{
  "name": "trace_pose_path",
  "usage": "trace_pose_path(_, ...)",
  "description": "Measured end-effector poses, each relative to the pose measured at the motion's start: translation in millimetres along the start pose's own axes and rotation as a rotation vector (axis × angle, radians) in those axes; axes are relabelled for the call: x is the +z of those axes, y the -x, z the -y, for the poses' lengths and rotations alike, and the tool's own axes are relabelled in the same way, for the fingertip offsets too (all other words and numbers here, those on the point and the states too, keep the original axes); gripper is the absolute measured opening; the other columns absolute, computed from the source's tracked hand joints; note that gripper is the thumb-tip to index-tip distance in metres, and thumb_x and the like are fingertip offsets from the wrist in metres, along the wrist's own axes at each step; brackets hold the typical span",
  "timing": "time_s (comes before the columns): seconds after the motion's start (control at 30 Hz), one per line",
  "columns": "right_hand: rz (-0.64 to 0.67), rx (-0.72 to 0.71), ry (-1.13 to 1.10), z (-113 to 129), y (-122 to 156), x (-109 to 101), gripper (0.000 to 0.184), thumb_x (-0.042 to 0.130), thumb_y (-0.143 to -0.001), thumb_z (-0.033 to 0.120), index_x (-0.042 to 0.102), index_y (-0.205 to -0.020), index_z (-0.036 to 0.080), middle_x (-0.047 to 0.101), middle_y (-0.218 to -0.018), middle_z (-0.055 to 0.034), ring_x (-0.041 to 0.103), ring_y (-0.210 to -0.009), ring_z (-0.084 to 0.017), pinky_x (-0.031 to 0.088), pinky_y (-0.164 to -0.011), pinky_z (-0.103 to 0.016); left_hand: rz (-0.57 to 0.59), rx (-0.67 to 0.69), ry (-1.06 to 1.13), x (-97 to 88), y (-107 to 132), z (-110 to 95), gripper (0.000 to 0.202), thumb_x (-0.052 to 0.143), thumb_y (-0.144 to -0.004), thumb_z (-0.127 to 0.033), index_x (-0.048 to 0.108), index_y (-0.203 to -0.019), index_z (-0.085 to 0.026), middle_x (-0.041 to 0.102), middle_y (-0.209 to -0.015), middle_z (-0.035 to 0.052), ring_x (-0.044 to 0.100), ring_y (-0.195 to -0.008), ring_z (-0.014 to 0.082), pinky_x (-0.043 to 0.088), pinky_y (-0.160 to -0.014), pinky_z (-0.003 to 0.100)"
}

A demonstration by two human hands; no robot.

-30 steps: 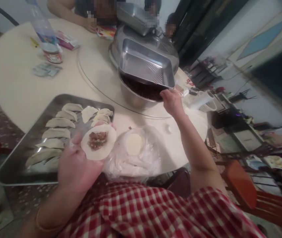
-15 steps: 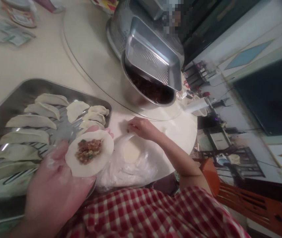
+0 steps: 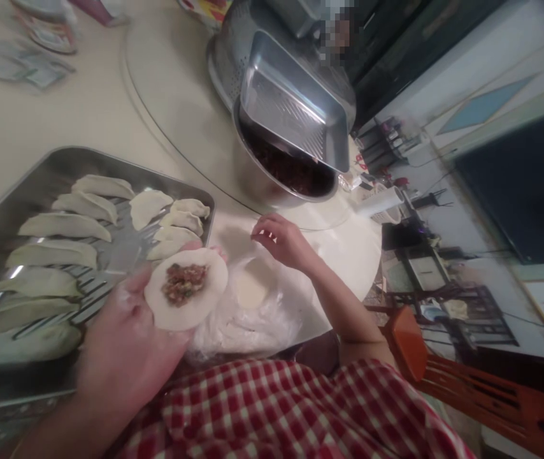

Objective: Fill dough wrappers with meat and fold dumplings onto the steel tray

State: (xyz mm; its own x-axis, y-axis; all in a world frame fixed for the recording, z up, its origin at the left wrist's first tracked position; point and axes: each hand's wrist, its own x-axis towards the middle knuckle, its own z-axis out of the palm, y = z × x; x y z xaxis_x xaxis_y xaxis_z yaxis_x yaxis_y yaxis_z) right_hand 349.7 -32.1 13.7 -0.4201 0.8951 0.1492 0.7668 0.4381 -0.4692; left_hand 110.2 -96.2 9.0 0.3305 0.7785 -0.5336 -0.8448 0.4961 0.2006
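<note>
On my left hand (image 3: 131,347) lies a round dumpling wrapper (image 3: 217,271), its edge held by the thumb and fingers. A mound of minced filling (image 3: 186,284) with green bits sits in the middle of it. My right hand (image 3: 285,243) hovers just above a clear plastic bag (image 3: 246,335), its fingers bent and apart with nothing visible in them. Pale round wrappers (image 3: 257,285) show at the bag's opening. Left of the bag, a metal tray (image 3: 155,176) carries several folded dumplings (image 3: 64,227) in rows, partly hidden behind my left hand.
Beyond my right hand stands a metal bowl (image 3: 267,191) of dark contents, with an empty-looking metal pan (image 3: 291,95) resting over it. A colander (image 3: 229,60) is behind them. A jar (image 3: 50,29) stands far left. An orange chair (image 3: 403,344) is at the right.
My left hand has shifted slightly right with the filled wrapper. My right hand has risen a little, and its fingers have spread from a closer curl.
</note>
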Motion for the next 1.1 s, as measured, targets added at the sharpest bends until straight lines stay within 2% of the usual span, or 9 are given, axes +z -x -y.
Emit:
trace_pose_path(0.07, -0.116, -0.099, -0.064, 22.5, 4.5, -10.3, 0.011, 0.057, -0.091, 0.019, 0.066, -0.087, 0.018, 0.065, -0.094, -0.0051, 0.062, -0.081, -0.012, 0.051, -0.067, -0.024, -0.13, 0.002, -0.062, 9.9, 1.6, 5.5, 0.04, 0.046, -0.088, -0.021, 0.063, -0.123, -0.016, 0.075, -0.11, 0.0082, 0.071, -0.103, 0.0251, 0.06, -0.084, 0.031)
trace_pose_path(0.13, -0.175, -0.229, -0.075, 48.1, 9.3, -16.2, 0.009, 0.057, -0.092, 0.02, 0.065, -0.089, 0.019, 0.066, -0.097, -0.0057, 0.064, -0.092, -0.013, 0.054, -0.075, -0.026, -0.199, -0.04, -0.085, 19.0, 3.6, 10.8, 0.038, 0.04, -0.091, -0.024, 0.066, -0.116, -0.013, 0.076, -0.103, 0.0103, 0.073, -0.095, 0.0241, 0.062, -0.078, 0.031)
trace_pose_path(0.23, -0.173, -0.392, -0.009, 79.1, 15.6, -15.3, 0.009, 0.057, -0.093, 0.023, 0.065, -0.093, 0.019, 0.068, -0.106, -0.0075, 0.063, -0.098, -0.014, 0.055, -0.084, -0.031, -0.129, -0.071, -0.031, 26.5, 7.6, 17.0, 0.037, 0.034, -0.094, -0.024, 0.069, -0.099, -0.015, 0.076, -0.086, 0.0064, 0.073, -0.075, 0.0168, 0.062, -0.068, 0.025)
trace_pose_path(0.3, -0.142, -0.448, 0.037, 89.8, 18.8, -10.8, 0.012, 0.055, -0.094, 0.023, 0.065, -0.095, 0.018, 0.069, -0.109, -0.0094, 0.063, -0.101, -0.016, 0.055, -0.087, -0.033, -0.093, -0.056, -0.012, 27.4, 11.0, 19.5, 0.039, 0.031, -0.096, -0.024, 0.068, -0.087, -0.017, 0.075, -0.077, 0.0038, 0.07, -0.065, 0.0138, 0.061, -0.063, 0.023)
trace_pose_path(0.4, -0.101, -0.461, 0.09, 93.5, 23.5, -4.7, 0.016, 0.051, -0.095, 0.02, 0.066, -0.096, 0.018, 0.069, -0.116, -0.0107, 0.063, -0.108, -0.018, 0.053, -0.093, -0.037, -0.104, -0.015, -0.014, 26.1, 17.2, 21.1, 0.043, 0.028, -0.098, -0.023, 0.066, -0.079, -0.017, 0.074, -0.073, 0.0019, 0.069, -0.063, 0.0131, 0.06, -0.062, 0.024)
trace_pose_path(0.53, -0.052, -0.471, 0.112, 93.1, 29.7, -3.7, 0.021, 0.046, -0.094, 0.016, 0.066, -0.102, 0.019, 0.066, -0.126, -0.0105, 0.06, -0.116, -0.017, 0.051, -0.1, -0.038, -0.048, -0.078, 0.045, 25.7, 25.0, 22.4, 0.046, 0.027, -0.1, -0.024, 0.065, -0.075, -0.017, 0.073, -0.068, 0.0013, 0.069, -0.062, 0.0132, 0.06, -0.061, 0.024)
trace_pose_path(0.8, 0.005, -0.411, 0.032, 97.8, 36.7, -7.3, 0.028, 0.041, -0.096, 0.021, 0.065, -0.109, 0.024, 0.063, -0.132, -0.007, 0.058, -0.12, -0.02, 0.05, -0.101, -0.042, 0.005, -0.123, 0.065, 25.5, 32.8, 27.2, 0.046, 0.029, -0.1, -0.026, 0.066, -0.076, -0.016, 0.073, -0.07, 0.0032, 0.069, -0.064, 0.0148, 0.058, -0.062, 0.025)
trace_pose_path(0.93, -0.071, -0.461, 0.015, 98.2, 40.0, -12.9, 0.03, 0.042, -0.092, 0.013, 0.066, -0.107, 0.022, 0.063, -0.132, -0.0084, 0.057, -0.12, -0.02, 0.051, -0.1, -0.041, 0.024, -0.131, 0.055, 23.8, 37.0, 28.2, 0.042, 0.032, -0.1, -0.028, 0.068, -0.084, -0.015, 0.074, -0.072, 0.0027, 0.069, -0.067, 0.0144, 0.058, -0.077, 0.028)
trace_pose_path(1.1, -0.167, -0.355, -0.016, 98.0, 50.6, -23.7, 0.032, 0.038, -0.095, 0.015, 0.065, -0.107, 0.026, 0.063, -0.13, -0.0055, 0.06, -0.115, -0.019, 0.051, -0.099, -0.044, -0.008, -0.135, -0.053, 22.7, 40.9, 29.6, 0.038, 0.035, -0.099, -0.03, 0.068, -0.106, -0.011, 0.077, -0.086, 0.006, 0.072, -0.085, 0.0194, 0.053, -0.096, 0.036)
